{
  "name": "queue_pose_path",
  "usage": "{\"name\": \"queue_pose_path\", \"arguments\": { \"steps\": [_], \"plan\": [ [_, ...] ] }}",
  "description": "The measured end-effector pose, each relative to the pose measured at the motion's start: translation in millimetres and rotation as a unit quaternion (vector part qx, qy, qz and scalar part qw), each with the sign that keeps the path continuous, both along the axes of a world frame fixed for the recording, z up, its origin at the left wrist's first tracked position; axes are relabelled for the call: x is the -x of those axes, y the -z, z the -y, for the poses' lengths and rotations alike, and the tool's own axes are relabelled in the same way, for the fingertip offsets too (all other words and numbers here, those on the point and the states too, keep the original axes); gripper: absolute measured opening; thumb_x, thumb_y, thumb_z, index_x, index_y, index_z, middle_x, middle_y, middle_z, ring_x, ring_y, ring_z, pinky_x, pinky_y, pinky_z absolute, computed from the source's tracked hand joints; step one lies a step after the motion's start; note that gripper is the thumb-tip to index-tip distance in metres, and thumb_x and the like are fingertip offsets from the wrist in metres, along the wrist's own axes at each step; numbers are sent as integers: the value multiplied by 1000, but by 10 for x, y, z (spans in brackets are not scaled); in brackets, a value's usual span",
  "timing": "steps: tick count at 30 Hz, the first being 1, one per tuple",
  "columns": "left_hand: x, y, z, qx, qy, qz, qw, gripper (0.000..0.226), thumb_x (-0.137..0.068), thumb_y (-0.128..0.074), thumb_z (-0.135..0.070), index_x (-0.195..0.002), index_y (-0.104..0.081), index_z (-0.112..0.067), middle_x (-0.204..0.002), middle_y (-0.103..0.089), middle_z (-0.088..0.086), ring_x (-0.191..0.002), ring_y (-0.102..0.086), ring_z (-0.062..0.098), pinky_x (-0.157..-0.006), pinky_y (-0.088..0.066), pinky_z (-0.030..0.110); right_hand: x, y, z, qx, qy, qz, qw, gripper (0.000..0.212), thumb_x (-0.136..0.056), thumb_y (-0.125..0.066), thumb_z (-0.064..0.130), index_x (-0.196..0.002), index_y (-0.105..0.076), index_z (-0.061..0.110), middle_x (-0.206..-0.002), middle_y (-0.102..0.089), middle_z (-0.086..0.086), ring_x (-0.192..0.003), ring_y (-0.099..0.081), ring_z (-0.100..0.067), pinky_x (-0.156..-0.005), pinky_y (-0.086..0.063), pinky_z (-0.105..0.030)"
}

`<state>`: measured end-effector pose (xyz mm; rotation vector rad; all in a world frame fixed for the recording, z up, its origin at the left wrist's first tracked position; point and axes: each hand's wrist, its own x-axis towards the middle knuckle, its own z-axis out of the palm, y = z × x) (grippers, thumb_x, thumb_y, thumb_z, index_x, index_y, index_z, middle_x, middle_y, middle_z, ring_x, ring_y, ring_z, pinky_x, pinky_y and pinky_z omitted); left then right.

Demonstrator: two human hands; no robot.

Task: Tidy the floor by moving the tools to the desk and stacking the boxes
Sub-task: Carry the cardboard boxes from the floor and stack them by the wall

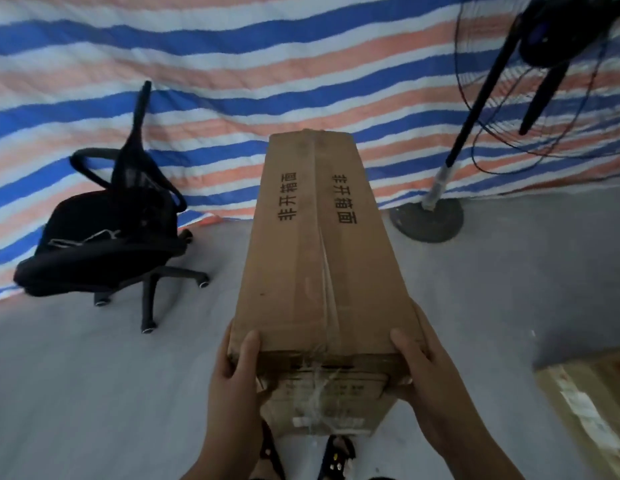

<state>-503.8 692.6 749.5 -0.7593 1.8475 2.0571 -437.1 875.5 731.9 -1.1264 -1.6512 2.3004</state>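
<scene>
Two hands hold my long cardboard box (pixel 317 244) at its near end: left hand (pixel 232 379) and right hand (pixel 430 375) curl round the corners. It looks stiff and heavy. Another box (pixel 592 403) sits right of it.

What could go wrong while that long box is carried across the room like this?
Both hands, left hand and right hand, grip only the near end of the long box, so its far end may sag or slip. It could also clip the fan stand or the office chair.
</scene>
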Motion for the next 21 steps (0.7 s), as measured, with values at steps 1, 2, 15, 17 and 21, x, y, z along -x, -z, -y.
{"name": "queue_pose_path", "arguments": {
  "steps": [1,2,15,17,21],
  "plan": [
    [-68,-32,125,-8,-26,-2,1000,41,-93,-53,-31,-134,-48,-31,-103,-57,-19,-93,-54,7,-75,-50,38,7,-51,90,-9,-25,-6,1000,43,-93,-54,25,-128,-42,45,-131,-54,10,-117,-55,-21,-97,-47,-52],
    [-141,-69,237,-18,-48,0,999,39,-93,-53,-32,-132,-49,-31,-105,-58,-17,-95,-55,10,-75,-51,40,14,-103,181,-17,-46,-8,999,42,-93,-54,26,-127,-41,47,-132,-52,10,-119,-53,-22,-99,-46,-52],
    [-1757,-250,2244,-51,-351,-15,935,25,-91,-57,-24,-116,-59,-30,-97,-66,-9,-84,-59,10,-69,-49,37,-519,-97,2160,-114,-333,-35,935,50,-56,-72,66,-101,-50,72,-137,-49,16,-125,-50,-18,-102,-43,-51],
    [-2095,-264,2627,-52,-379,-26,924,21,-91,-57,-25,-111,-60,-33,-86,-70,-15,-81,-60,6,-65,-49,34,-688,-94,2626,-109,-366,-34,924,43,-68,-72,57,-103,-51,69,-139,-47,17,-127,-48,-19,-103,-42,-52],
    [-2765,-353,3410,-45,-427,-60,901,13,-91,-55,-23,-93,-61,-35,-69,-69,-25,-67,-65,-4,-72,-49,36,-1054,-119,3554,-103,-432,-38,895,41,-73,-70,57,-106,-48,62,-141,-44,13,-127,-45,-21,-101,-43,-52]
  ]
}}
